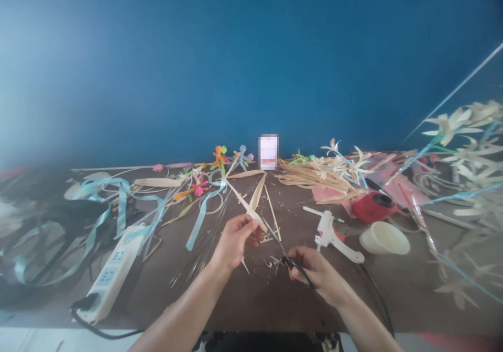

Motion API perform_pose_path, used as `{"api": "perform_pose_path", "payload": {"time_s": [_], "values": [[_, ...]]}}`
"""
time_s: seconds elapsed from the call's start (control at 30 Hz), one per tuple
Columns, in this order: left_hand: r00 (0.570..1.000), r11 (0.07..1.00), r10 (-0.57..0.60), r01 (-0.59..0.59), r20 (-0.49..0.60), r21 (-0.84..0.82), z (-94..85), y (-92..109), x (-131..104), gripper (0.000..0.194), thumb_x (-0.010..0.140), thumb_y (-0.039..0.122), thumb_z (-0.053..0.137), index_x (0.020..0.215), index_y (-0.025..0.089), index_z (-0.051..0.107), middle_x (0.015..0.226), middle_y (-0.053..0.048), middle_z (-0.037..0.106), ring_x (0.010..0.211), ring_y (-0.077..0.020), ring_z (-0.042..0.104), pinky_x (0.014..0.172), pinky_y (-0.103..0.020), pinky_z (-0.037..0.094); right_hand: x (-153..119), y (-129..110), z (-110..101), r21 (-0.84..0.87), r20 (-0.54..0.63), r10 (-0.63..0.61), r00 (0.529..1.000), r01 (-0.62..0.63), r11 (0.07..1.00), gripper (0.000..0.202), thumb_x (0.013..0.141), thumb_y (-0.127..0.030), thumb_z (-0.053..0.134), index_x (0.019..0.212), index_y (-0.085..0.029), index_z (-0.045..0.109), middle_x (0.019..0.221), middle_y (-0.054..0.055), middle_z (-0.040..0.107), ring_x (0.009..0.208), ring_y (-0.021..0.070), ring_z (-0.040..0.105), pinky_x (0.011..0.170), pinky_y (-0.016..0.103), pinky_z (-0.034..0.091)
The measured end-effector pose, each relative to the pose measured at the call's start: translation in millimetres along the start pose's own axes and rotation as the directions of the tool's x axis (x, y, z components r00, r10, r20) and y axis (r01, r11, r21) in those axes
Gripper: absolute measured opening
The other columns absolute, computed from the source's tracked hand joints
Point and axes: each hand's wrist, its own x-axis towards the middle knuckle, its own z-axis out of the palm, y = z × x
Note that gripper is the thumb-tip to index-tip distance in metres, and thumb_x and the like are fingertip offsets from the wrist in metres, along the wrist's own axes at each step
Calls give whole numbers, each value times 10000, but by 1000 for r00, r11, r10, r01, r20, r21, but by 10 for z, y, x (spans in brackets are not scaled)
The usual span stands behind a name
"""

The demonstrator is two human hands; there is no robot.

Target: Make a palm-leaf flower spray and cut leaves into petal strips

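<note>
Near the middle of the brown table, my left hand (238,239) pinches a pale, pointed leaf-like strip (244,204), which slants up and to the left. My right hand (314,271) is wrapped round the handles of a pair of dark scissors (293,264). Their blades point up and left, close to the lower end of the strip. Whether the blades touch it I cannot tell. Small pale scraps (275,262) lie on the table between my hands. Behind them rests a broader dried leaf piece (258,192), beside a thin pale stick (272,210).
A white glue gun (328,234), a cream cup (384,238) and a red object (373,208) stand to the right. Pale flowers (451,124) rise at far right. A power strip (113,273) and blue ribbon (196,223) lie left. Dried strips (314,179) are piled behind.
</note>
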Motion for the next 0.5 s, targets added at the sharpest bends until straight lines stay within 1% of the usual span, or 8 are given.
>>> {"api": "perform_pose_path", "payload": {"time_s": [0.17, 0.27, 0.5], "values": [[999, 999, 27, -26, -36, 36, 20, -9, 13, 224, 663, 355, 601, 702, 135, 584, 653, -20, 586, 552, -103, 547, 441, -179, 391, 8, -4, 4, -9, -54, 12, 998, -13, 1000, 253, 647, -334, 650, 719, -145, 498, 590, -47, 438, 534, 67, 364, 480, 176, 271], [998, 999, 36, -33, -61, 39, 31, -8, 14, 240, 644, 366, 614, 693, 131, 595, 626, -19, 583, 562, -109, 546, 443, -181, 395, 4, -20, 5, -24, -66, 21, 998, -23, 999, 249, 639, -327, 655, 705, -145, 499, 573, -54, 427, 522, 62, 359, 473, 170, 270], [999, 999, 8, -6, -51, 32, 37, 16, -4, 221, 642, 358, 617, 653, 139, 590, 611, -10, 585, 562, -108, 544, 462, -187, 396, 9, 11, -8, -63, -93, 40, 995, -46, 997, 259, 635, -368, 639, 677, -154, 500, 554, -45, 453, 510, 72, 392, 472, 178, 298]]}}
